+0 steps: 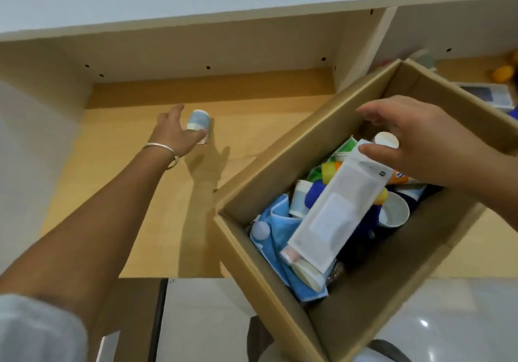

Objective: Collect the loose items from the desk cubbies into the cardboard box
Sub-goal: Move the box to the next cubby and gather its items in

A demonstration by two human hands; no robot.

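Head view: left hand fingers curl round small bottle; right hand thumb touches white packet, grip unclear. Cardboard box overhangs the desk edge, unheld; may tip.

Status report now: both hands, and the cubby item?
Left hand grips small white bottle in cubby. Right hand holds white packet in cardboard box. Nothing in the way.

My left arm stretches straight ahead, forearm bare, and my left hand curls its fingers around a small bottle. My right hand hangs palm down off to its right, thumb pinching the top of a white packet.
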